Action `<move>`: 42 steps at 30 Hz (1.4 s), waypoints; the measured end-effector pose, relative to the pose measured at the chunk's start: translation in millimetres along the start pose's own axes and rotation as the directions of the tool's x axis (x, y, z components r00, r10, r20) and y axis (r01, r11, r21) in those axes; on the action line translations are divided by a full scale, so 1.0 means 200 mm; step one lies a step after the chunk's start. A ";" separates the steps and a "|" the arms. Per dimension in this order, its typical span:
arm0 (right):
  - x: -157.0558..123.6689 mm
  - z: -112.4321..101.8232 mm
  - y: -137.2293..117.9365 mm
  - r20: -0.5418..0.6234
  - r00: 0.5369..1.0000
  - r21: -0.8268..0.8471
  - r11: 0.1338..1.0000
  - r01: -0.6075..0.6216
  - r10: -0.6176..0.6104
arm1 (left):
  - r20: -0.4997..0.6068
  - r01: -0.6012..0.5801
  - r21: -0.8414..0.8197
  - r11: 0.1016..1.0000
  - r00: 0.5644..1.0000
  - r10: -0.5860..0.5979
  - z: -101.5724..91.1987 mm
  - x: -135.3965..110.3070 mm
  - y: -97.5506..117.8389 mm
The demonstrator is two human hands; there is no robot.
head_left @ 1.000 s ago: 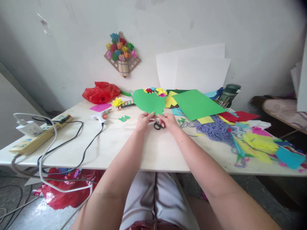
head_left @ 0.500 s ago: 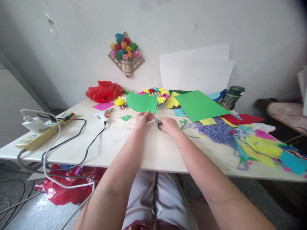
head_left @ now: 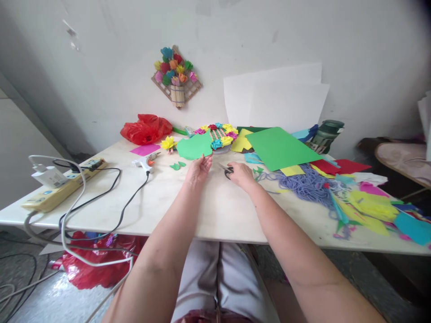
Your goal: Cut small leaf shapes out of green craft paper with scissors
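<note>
My left hand (head_left: 201,168) pinches the lower right corner of a green sheet of paper (head_left: 193,147), held tilted above the table. To its right, my right hand (head_left: 241,175) grips a pair of scissors (head_left: 229,170) by the black handles. The blades point left toward my left hand, apart from the paper. Small green paper leaves (head_left: 178,166) lie left of my left hand. Behind the green sheet stands a round piece with colourful paper flowers (head_left: 222,135), partly covered by it. Beside the sheet sits a yellow paper flower (head_left: 168,142).
A white glue gun (head_left: 144,163) and a yellow power strip (head_left: 63,185) with cables lie on the left. On the right are a large green sheet (head_left: 284,149), purple yarn (head_left: 308,185), paper scraps and a dark green bottle (head_left: 326,137). A red plastic bag (head_left: 146,128) rests at the back.
The green sheet has turned and shifted left with my left hand, uncovering more of the flower piece. My right hand and the scissors have moved slightly right, away from the paper.
</note>
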State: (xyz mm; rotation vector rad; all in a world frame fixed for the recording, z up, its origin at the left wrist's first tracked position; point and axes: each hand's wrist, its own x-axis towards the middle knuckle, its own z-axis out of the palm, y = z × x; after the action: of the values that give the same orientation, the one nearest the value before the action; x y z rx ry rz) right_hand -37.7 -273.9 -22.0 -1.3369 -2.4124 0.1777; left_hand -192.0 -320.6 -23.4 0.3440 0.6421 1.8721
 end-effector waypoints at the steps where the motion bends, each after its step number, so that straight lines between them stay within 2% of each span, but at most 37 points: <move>1: 0.01 0.02 0.01 -0.004 1.000 0.095 0.995 -0.025 0.026 | -0.002 -0.002 0.003 1.000 1.000 0.002 0.00 0.00 0.00; 3: 0.03 0.04 0.02 0.027 0.993 0.302 0.946 -0.117 0.114 | -0.010 -0.015 0.016 1.000 1.000 0.015 0.00 -0.01 0.00; 4: 0.04 0.05 0.02 0.066 0.985 0.412 0.895 -0.170 0.157 | -0.015 -0.024 0.025 0.999 1.000 0.025 0.00 0.00 0.00; 7: 0.05 0.05 0.02 0.185 0.962 0.673 0.687 -0.273 0.201 | -0.018 -0.058 0.065 0.996 0.998 0.059 -0.01 0.02 -0.01; 11: 0.02 0.01 0.00 0.247 0.964 0.849 0.459 -0.263 0.096 | 0.001 -0.142 0.126 0.982 0.990 0.143 -0.04 0.04 -0.03; 14: -0.01 -0.01 0.00 0.281 0.960 0.895 0.366 -0.255 -0.019 | 0.027 -0.178 0.173 0.969 0.984 0.176 -0.05 0.05 -0.04; 17: -0.02 -0.02 0.01 0.287 0.952 0.908 0.347 -0.236 -0.104 | 0.028 -0.196 0.197 0.961 0.981 0.194 -0.06 0.05 -0.04; 23: -0.03 -0.02 0.01 0.292 0.935 0.903 0.380 -0.199 -0.204 | 0.038 -0.213 0.200 0.956 0.977 0.210 -0.06 0.05 -0.05; 31: -0.03 -0.01 0.01 0.288 0.936 0.896 0.402 -0.189 -0.201 | 0.064 -0.174 0.231 0.957 0.984 0.164 -0.04 0.03 -0.06; 42: -0.01 0.03 0.02 0.273 0.951 0.909 0.364 -0.205 -0.147 | 0.127 -0.131 0.247 0.960 0.987 0.102 -0.04 0.03 -0.08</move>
State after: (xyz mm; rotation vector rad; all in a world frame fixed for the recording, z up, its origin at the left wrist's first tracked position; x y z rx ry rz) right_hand -36.5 -273.6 -29.3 -0.7617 -1.8200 1.6363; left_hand -186.0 -312.7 -38.5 0.6637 0.8011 1.8688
